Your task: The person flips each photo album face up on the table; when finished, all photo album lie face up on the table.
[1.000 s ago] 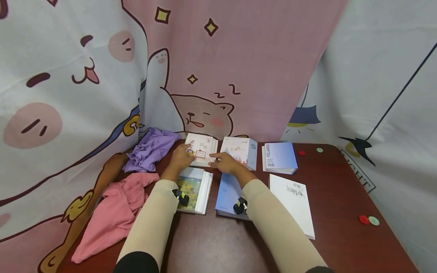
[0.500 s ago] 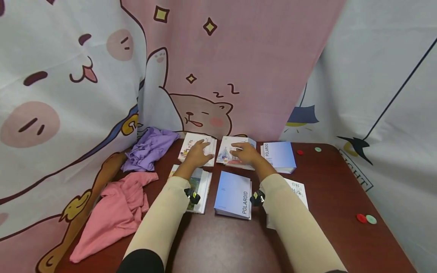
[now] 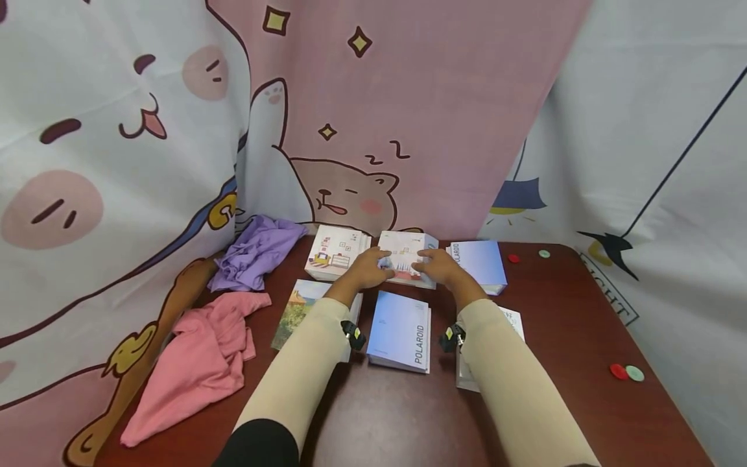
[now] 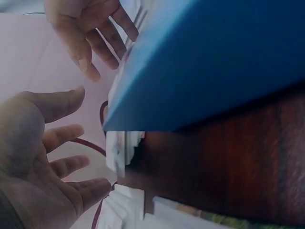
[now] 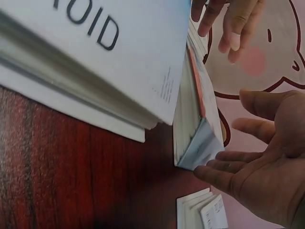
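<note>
In the head view, my left hand lies at the left side of a white illustrated book in the middle of the back row. On that book's right side is my right hand. Both have their fingers spread. The left wrist view shows the left hand with straight fingers, gripping nothing. In the right wrist view, fingertips of the right hand lie close to the book's pale blue spine; contact is unclear. A blue Polaroid album lies in front, between the forearms.
Another illustrated book and a Polaroid album flank the middle one. A landscape-covered book and a white book are partly under the sleeves. Purple cloth, pink cloth and red and green discs lie on the table.
Both hands leave the left illustrated book and move right to the middle one. The right hand passes over the middle book to its right side; the left hand follows to its left side.
</note>
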{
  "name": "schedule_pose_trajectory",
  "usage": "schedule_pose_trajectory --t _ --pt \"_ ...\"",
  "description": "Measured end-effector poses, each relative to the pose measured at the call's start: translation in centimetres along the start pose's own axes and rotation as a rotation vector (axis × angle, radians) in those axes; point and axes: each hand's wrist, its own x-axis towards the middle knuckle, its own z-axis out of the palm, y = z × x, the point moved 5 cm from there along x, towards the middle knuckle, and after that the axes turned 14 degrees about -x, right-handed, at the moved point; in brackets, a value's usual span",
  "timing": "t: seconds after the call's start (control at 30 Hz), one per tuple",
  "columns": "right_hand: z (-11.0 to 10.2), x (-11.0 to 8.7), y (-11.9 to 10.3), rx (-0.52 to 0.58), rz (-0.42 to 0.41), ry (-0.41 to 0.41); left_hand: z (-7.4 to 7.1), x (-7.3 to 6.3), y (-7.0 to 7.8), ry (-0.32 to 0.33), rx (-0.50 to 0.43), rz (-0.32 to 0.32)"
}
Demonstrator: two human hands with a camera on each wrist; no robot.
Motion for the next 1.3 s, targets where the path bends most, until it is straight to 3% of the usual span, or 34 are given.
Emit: schedule_pose_trajectory --t 0.23,0.63,0.87,1.07,1.3 --pt "0.4 -0.3 0.6 -0.023 0.031 -0.001 1.6 0.2 -0.7 -0.026 -0.024 0.017" --pt "0.2 -0.4 0.6 -0.018 0.048 -0.001 2.4 -0.1 -0.7 -0.085 -0.030 0.030" --pt "-0.2 -0.3 1.1 -0.002 0.040 0.043 2.8 0.0 -1.0 -0.098 -0.031 0.008" --pt "-0.9 -0.4 1.6 0.104 0.058 0.097 3.0 0.2 -0.6 -0.133 -0.078 -0.011" --pt "-2.0 -0.9 1.8 0.219 0.055 0.137 3.0 0.2 0.2 -0.171 -0.094 0.049"
